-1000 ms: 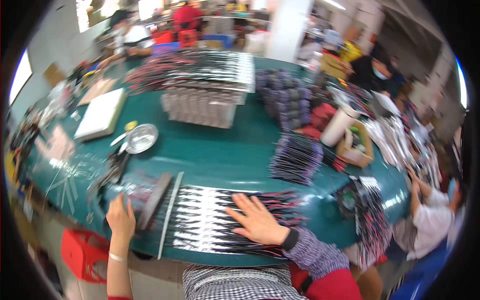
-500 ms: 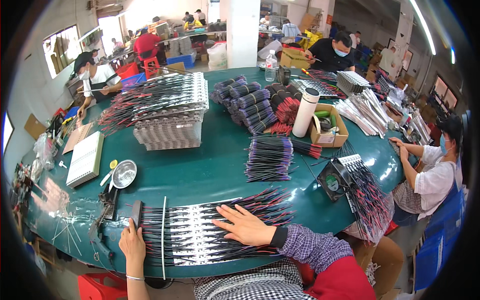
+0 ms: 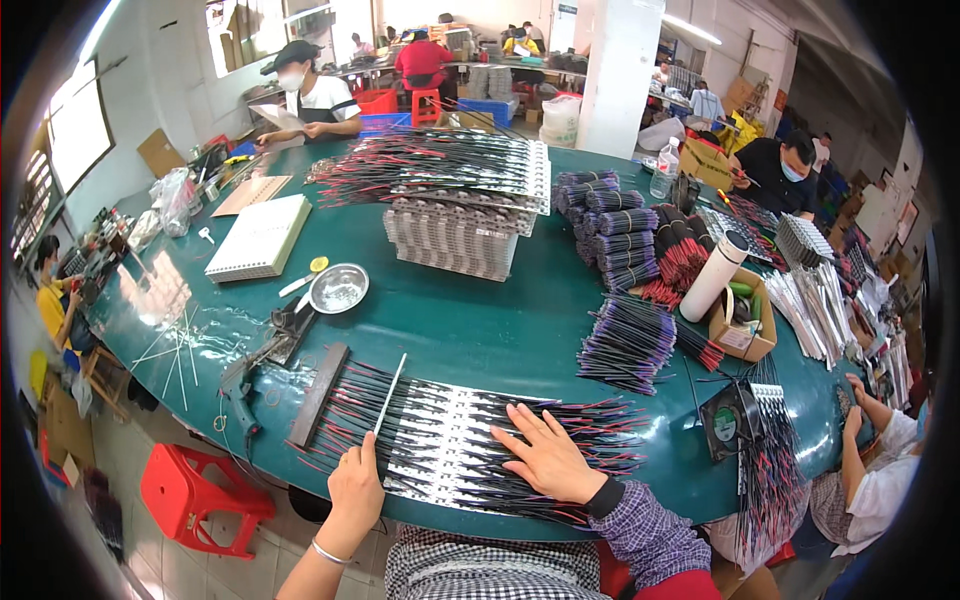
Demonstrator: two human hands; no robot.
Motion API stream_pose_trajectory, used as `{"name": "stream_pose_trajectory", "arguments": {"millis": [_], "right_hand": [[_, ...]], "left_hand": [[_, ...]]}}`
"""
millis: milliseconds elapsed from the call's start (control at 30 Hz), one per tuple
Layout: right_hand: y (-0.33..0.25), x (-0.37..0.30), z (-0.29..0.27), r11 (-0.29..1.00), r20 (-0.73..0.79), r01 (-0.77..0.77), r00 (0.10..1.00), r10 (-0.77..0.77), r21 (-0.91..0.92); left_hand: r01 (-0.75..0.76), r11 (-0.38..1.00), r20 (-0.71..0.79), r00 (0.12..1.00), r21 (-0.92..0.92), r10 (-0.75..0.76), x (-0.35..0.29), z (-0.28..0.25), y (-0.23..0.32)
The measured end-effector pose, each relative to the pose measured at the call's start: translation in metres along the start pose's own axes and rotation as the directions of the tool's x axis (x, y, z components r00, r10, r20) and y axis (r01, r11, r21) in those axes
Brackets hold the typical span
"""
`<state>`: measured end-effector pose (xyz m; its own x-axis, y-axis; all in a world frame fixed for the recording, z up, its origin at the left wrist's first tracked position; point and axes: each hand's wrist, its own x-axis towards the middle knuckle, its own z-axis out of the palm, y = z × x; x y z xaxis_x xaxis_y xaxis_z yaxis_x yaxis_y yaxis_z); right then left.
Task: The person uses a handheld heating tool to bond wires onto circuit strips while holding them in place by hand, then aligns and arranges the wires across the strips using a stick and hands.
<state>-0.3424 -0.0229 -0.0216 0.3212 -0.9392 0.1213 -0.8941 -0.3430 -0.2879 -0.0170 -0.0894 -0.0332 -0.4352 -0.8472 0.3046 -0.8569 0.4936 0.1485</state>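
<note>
My left hand (image 3: 355, 488) pinches the lower end of a thin white stick (image 3: 391, 391), which lies slanted over a spread of black and red wires (image 3: 362, 402). Those wires run across a white panel (image 3: 428, 455) lying near the table's front edge. On the right part of the panel and its wires, my right hand (image 3: 550, 460) rests flat with fingers spread. A dark grey bar (image 3: 320, 394) sits across the left ends of the wires, with no hand on it.
On the green table (image 3: 480, 335) are a metal bowl (image 3: 339, 288), a glue gun (image 3: 240, 395), a stack of wired panels (image 3: 455, 240), wire bundles (image 3: 628, 340), a white flask (image 3: 713, 277) and a small fan (image 3: 728, 422). Co-workers sit around it. A red stool (image 3: 200, 490) stands at left.
My left hand has left the grey bar and taken hold of the white stick, which now leans. My right hand stays flat on the wires. The view has turned left.
</note>
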Motion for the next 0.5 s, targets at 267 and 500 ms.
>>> {"name": "stream_pose_trajectory", "arguments": {"millis": [267,500], "right_hand": [[0.005,-0.008,-0.032,0.998,0.153,-0.017,0.988,0.006,0.068],[-0.052,0.017,-0.133,0.988,-0.094,0.13,0.988,-0.123,0.081]], "left_hand": [[0.349,0.688,-0.011,0.888,-0.636,-0.461,-0.048,-0.037,-0.013],[0.577,0.064,0.455,0.703,-0.814,-0.547,-0.137,-0.082,0.009]]}}
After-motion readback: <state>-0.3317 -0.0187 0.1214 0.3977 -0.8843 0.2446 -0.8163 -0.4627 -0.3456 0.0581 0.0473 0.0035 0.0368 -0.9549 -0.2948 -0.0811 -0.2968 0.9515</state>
